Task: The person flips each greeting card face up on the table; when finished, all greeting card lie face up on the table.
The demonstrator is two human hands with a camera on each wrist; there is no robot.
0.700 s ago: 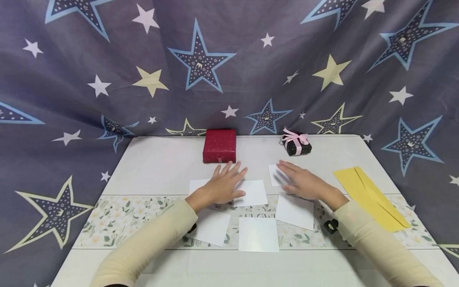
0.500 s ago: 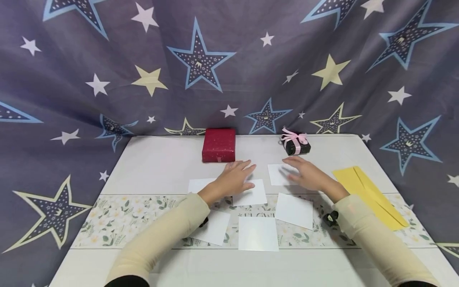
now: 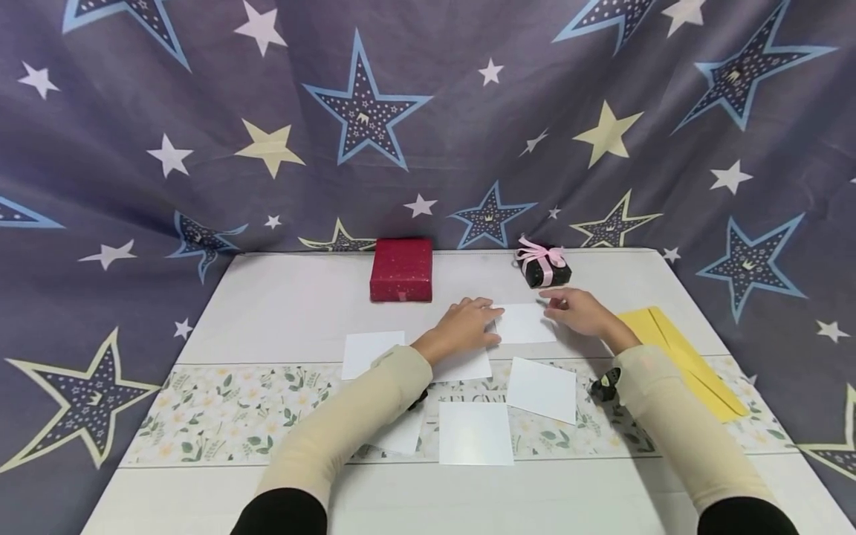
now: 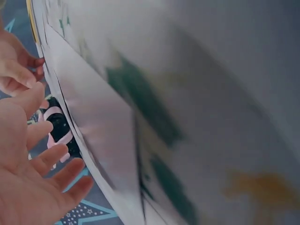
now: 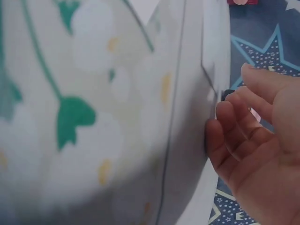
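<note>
— Where is the card lying?

— White card (image 3: 526,324), far centre of the tabletop (image 3: 281,305), long axis running nine to three. My left hand (image 3: 466,327) is touching its nine o'clock edge, fingers relaxed, loosely together.

— And the right?

— Right hand (image 3: 580,312) is closing on the three o'clock edge, fingers bent; contact hidden. Wrist views blurring.

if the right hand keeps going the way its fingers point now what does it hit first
The right hand points left across the far white card, toward the left hand at the card's other edge. It would likely meet the left hand's fingertips first, though depth is unclear.
</note>
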